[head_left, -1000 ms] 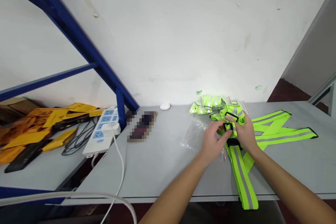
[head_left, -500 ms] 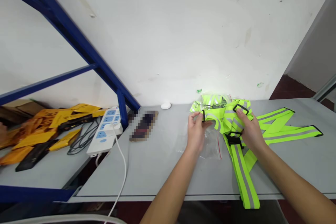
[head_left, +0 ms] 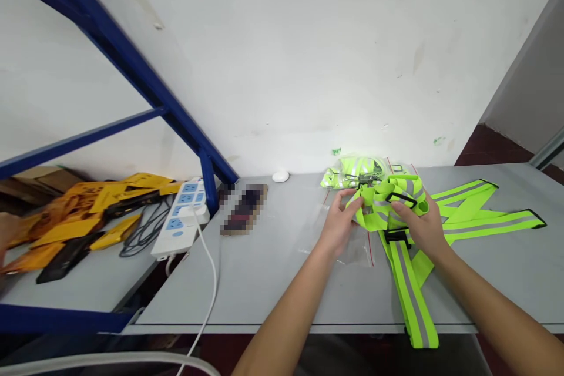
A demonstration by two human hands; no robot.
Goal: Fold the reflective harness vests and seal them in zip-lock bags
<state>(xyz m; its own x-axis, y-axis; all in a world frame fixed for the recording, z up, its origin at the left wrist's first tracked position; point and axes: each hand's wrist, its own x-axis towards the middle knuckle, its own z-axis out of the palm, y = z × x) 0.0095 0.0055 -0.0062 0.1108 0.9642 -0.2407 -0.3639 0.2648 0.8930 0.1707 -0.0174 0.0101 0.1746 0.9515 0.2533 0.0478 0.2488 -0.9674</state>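
A neon-yellow strap harness with silver reflective stripes (head_left: 412, 291) is bunched between my two hands. My left hand (head_left: 338, 224) pinches a looped strap end on the left of the bundle. Closed round the right side of the bundle, my right hand (head_left: 420, 224) has its thumb by a black slider buckle (head_left: 402, 200). A black clip (head_left: 396, 236) hangs below, from which one strap runs down over the table's front edge. Other straps (head_left: 489, 223) spread to the right on the table. Beneath my left hand lies a clear plastic bag (head_left: 359, 249) with a red seal line.
Packed neon harnesses in clear bags (head_left: 355, 171) lie against the wall. On the grey table (head_left: 255, 282) are a white round object (head_left: 281, 176) and a blurred dark item (head_left: 244, 210). A power strip (head_left: 180, 217), blue frame (head_left: 167, 108) and yellow packets (head_left: 74, 205) stand left, near another person's hand (head_left: 6, 229).
My left hand has moved right, towards my right hand, folding the strap end inward. The bundle is more compact, and the packed harnesses behind it show more.
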